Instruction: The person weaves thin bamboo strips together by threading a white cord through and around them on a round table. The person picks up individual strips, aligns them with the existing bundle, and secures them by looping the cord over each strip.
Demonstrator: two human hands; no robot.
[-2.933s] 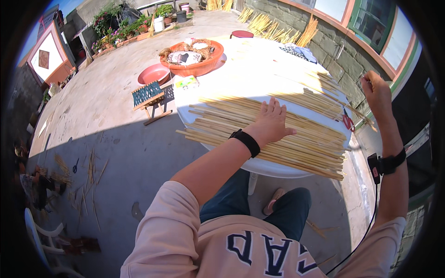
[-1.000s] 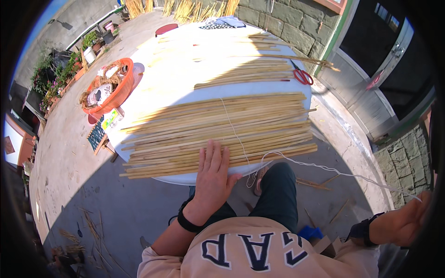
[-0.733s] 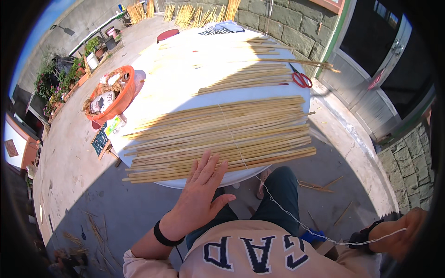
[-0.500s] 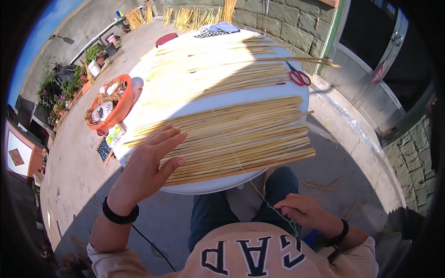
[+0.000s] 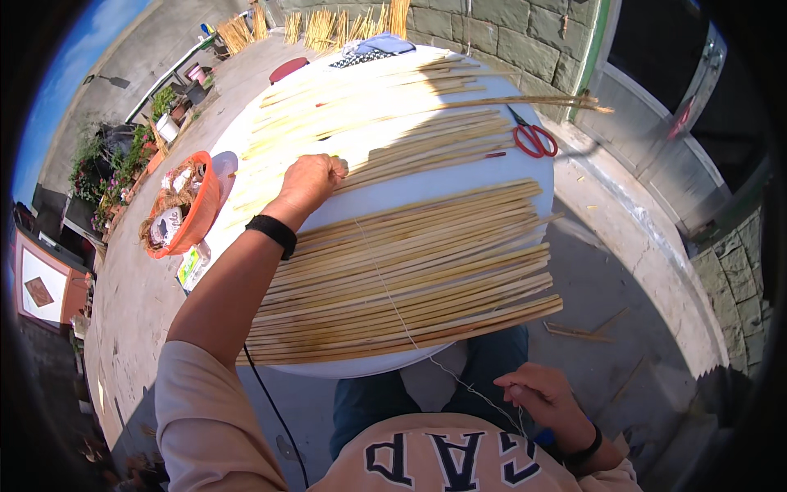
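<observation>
My left hand (image 5: pixel 310 184) reaches across the white round table (image 5: pixel 385 182), its fingers curled down at the near edge of the far group of pale straw stalks (image 5: pixel 451 131). What its fingertips pinch is hidden. Closer to me lies a near layer of stalks (image 5: pixel 426 262), side by side, with a thin white thread (image 5: pixel 379 275) running across it and off the table's front edge. Over my lap, my right hand (image 5: pixel 537 394) is closed, the slack thread hanging in a loop beneath it and rising to its fingers.
Red-handled scissors (image 5: pixel 534 139) lie at the table's right, beside long stalks (image 5: pixel 566 101) overhanging the edge. An orange basket (image 5: pixel 203 209) stands left of the table. Folded cloth (image 5: pixel 373 47) rests at the far side. A black cord (image 5: pixel 275 402) hangs by my left arm.
My left hand has gone from open above the near stalks to closed at the far group, moving away from me. The right hand has shifted slightly, staying low by the thread.
</observation>
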